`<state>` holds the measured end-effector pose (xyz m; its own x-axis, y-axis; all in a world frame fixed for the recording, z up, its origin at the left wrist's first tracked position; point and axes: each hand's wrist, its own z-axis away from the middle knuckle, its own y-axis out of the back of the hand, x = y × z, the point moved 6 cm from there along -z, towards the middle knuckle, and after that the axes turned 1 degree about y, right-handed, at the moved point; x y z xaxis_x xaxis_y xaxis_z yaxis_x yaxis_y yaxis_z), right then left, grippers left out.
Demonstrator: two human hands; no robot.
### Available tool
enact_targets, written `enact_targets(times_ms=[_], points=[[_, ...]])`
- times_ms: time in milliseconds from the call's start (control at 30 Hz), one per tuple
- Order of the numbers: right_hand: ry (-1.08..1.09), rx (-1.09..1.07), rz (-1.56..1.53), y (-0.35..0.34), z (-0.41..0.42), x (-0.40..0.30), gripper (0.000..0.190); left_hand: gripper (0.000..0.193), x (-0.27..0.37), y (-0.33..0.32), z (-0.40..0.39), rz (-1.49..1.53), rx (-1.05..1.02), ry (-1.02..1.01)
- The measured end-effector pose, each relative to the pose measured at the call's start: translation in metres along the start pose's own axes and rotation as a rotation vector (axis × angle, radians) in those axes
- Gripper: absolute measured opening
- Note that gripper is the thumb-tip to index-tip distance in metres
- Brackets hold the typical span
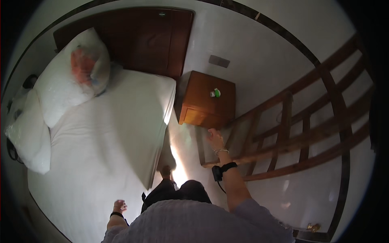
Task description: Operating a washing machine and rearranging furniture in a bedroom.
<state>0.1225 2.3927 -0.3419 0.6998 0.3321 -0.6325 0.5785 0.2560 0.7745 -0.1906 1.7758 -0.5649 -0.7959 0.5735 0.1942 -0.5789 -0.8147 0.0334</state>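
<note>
My right hand (pixel 215 139) reaches forward with nothing in it, its fingers partly spread. It appears just in front of a wooden nightstand (pixel 209 100) and beside a wooden ladder-like frame (pixel 285 114). On the nightstand's top lies a small green and white object (pixel 215 93), too small to name. Low in the picture, my left hand (pixel 120 206) hangs over the near side of a bed with a white sheet (pixel 121 127). Its fingers are loosely curled, and whether it holds anything is unclear.
Large clear plastic bags with white filling (pixel 70 82) rest on the bed's left side; one shows something orange inside. A dark wooden headboard (pixel 146 39) stands behind the bed. Bright light falls on the narrow floor strip (pixel 179 152) between bed and wooden frame.
</note>
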Motion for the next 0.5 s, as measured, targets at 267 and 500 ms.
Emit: enact_targets(times_ms=[267, 500], points=[[-0.248, 0.015, 0.048, -0.040, -0.178, 0.076, 0.061, 0.028, 0.315, -0.213, 0.070, -0.712, 0.352, -0.795], [-0.584, 0.029, 0.251, -0.071, -0.354, 0.204, 0.091, 0.028, 0.327, -0.318, 0.053, -0.890, 0.215, -0.780]])
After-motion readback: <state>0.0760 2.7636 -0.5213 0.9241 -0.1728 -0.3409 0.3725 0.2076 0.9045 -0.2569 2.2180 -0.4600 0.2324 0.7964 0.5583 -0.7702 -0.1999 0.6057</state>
